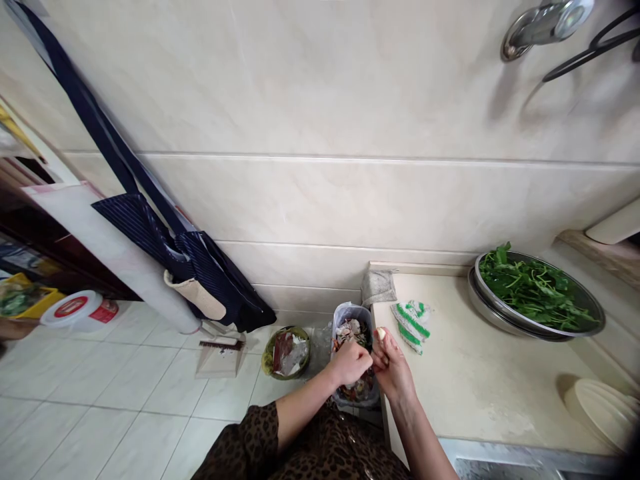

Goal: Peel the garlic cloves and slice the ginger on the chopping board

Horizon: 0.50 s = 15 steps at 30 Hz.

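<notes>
Over the waste bin [369, 320], which is lined with a plastic bag and full of food scraps, my two hands are close together. My right hand [395, 373] is closed, and its fingertips pinch a small cream-white piece that looks like a garlic clove [381, 334]. My left hand [351, 363] is curled into a loose fist right beside it; whatever its fingers hold, if anything, is hidden. A green-and-white striped cloth [412, 324] lies on the counter [465, 393], just right of my hands.
A metal bowl [483, 313] of leafy greens [535, 293] stands on the counter. A grey cloth [379, 287] drapes its corner, and a sink edge [500, 453] lies in front. On the floor are a second bin [265, 360] and a dustpan [220, 363]. An apron [215, 267] hangs on the wall.
</notes>
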Each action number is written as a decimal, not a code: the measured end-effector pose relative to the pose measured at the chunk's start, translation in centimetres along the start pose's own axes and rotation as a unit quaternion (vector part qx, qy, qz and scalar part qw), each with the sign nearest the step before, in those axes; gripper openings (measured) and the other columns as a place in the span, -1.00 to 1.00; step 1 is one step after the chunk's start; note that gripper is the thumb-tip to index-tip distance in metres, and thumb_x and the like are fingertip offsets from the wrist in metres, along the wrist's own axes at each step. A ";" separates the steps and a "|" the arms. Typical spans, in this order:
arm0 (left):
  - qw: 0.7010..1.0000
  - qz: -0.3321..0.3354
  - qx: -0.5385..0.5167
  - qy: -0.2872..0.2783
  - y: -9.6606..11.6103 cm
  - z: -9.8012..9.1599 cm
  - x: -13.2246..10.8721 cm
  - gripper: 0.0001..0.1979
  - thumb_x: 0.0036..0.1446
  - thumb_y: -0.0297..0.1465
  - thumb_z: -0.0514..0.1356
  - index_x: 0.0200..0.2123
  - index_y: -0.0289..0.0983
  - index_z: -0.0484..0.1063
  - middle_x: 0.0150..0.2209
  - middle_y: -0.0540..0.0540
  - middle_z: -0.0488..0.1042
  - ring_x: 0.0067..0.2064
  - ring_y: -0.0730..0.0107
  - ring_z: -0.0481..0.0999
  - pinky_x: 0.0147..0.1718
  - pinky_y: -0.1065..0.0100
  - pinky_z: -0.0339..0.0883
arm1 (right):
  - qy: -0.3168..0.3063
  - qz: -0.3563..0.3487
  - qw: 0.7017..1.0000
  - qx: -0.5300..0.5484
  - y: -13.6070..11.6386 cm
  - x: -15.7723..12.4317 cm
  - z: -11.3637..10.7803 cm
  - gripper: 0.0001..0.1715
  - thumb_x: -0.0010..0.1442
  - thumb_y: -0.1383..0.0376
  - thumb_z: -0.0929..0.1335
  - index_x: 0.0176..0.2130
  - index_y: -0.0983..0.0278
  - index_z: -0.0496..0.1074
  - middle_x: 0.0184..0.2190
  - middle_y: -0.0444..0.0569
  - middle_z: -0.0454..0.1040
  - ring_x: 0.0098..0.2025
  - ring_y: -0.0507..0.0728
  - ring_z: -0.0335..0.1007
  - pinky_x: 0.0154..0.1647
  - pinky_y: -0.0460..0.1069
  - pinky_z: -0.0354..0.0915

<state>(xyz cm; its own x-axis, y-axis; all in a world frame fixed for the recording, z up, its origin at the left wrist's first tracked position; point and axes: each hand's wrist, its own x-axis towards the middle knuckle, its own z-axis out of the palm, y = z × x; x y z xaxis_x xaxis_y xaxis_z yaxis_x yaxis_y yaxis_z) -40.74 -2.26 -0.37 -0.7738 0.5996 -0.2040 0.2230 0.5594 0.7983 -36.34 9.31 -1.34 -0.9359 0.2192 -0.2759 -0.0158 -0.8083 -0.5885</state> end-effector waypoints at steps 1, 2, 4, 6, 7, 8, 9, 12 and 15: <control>0.998 -0.014 0.059 0.001 -0.6 0.4 0.2 -0.69 0.03 -0.37 0.02 -0.68 -0.32 0.35 -0.66 -0.01 0.32 -0.53 0.46 0.30 -0.48 0.41 0.11 | -0.005 0.017 1.000 0.021 -0.3 0.3 -0.3 -0.72 -0.02 0.19 0.48 -0.30 0.26 0.45 -0.44 -0.19 0.40 -0.67 -0.16 -0.11 -0.76 -0.25 -0.05; 0.995 -0.030 0.098 0.002 -1.2 0.8 0.4 -0.71 0.04 -0.37 0.04 -0.63 -0.31 0.42 -0.60 -0.05 0.40 -0.46 0.39 0.37 -0.41 0.38 0.16 | -0.012 0.035 0.999 0.038 -0.6 0.5 -0.6 -0.73 -0.02 0.18 0.48 -0.33 0.28 0.44 -0.45 -0.18 0.38 -0.67 -0.16 -0.14 -0.77 -0.26 -0.07; 0.990 -0.063 0.124 0.004 -2.5 1.3 0.8 -0.75 0.04 -0.34 0.08 -0.54 -0.29 0.49 -0.47 -0.14 0.50 -0.30 0.23 0.46 -0.28 0.29 0.22 | -0.026 0.071 0.994 0.073 -1.1 0.8 -1.1 -0.71 0.00 0.15 0.47 -0.38 0.30 0.41 -0.49 -0.20 0.33 -0.67 -0.16 -0.14 -0.78 -0.26 -0.08; 0.991 -0.081 0.104 0.005 -3.4 1.6 1.3 -0.82 0.00 -0.33 0.16 -0.52 -0.28 0.50 -0.41 -0.20 0.52 -0.19 0.10 0.47 -0.18 0.20 0.23 | -0.037 0.093 0.990 0.095 -1.2 0.9 -1.5 -0.69 0.02 0.11 0.45 -0.41 0.30 0.38 -0.54 -0.22 0.25 -0.68 -0.15 -0.13 -0.79 -0.26 -0.09; 0.993 -0.081 0.086 0.007 -3.7 1.6 1.5 -0.87 -0.04 -0.35 0.20 -0.50 -0.29 0.50 -0.38 -0.21 0.53 -0.16 0.05 0.47 -0.14 0.16 0.22 | -0.038 0.098 0.990 0.099 -1.2 0.9 -1.6 -0.67 0.02 0.09 0.44 -0.42 0.29 0.37 -0.56 -0.23 0.23 -0.68 -0.15 -0.13 -0.79 -0.26 -0.09; 0.995 -0.077 0.066 0.010 -3.9 1.6 1.6 -0.90 -0.07 -0.37 0.23 -0.47 -0.29 0.51 -0.36 -0.22 0.53 -0.13 0.03 0.46 -0.11 0.14 0.21 | -0.038 0.102 0.989 0.098 -1.0 0.9 -1.7 -0.66 0.02 0.08 0.44 -0.43 0.29 0.36 -0.57 -0.24 0.21 -0.68 -0.15 -0.13 -0.79 -0.26 -0.09; 0.996 -0.072 0.041 0.015 -4.0 1.5 1.8 -0.90 -0.08 -0.39 0.25 -0.44 -0.28 0.51 -0.33 -0.22 0.53 -0.10 0.02 0.44 -0.07 0.12 0.19 | -0.036 0.107 0.989 0.094 -0.9 0.8 -1.7 -0.65 0.02 0.07 0.44 -0.43 0.29 0.35 -0.58 -0.25 0.20 -0.68 -0.15 -0.13 -0.79 -0.26 -0.08; 0.996 -0.065 -0.059 0.021 -4.0 1.2 2.1 -0.84 0.05 -0.34 0.18 -0.35 -0.28 0.50 -0.30 -0.21 0.52 -0.11 0.11 0.46 -0.08 0.16 0.23 | -0.016 0.112 0.992 0.064 -0.7 0.8 -1.7 -0.67 0.03 0.10 0.44 -0.44 0.29 0.35 -0.56 -0.21 0.25 -0.67 -0.15 -0.08 -0.78 -0.25 -0.06; 0.983 -0.078 -0.164 0.014 -4.2 0.6 2.1 -0.61 0.23 -0.19 -0.04 -0.28 -0.33 0.47 -0.34 -0.23 0.53 -0.28 0.24 0.52 -0.24 0.23 0.36 | 0.006 0.071 0.997 0.001 -1.0 0.7 -1.8 -0.71 -0.01 0.17 0.47 -0.39 0.27 0.35 -0.48 -0.17 0.34 -0.66 -0.15 -0.05 -0.76 -0.24 -0.07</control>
<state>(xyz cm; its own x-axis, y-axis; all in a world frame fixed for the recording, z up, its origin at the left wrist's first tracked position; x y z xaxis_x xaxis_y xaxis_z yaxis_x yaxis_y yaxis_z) -42.92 -2.97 -4.47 -0.8001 0.5035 -0.3262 -0.0994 0.4249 0.8998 -36.38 11.23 -2.36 -0.9240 0.1088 -0.3665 0.1166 -0.8329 -0.5411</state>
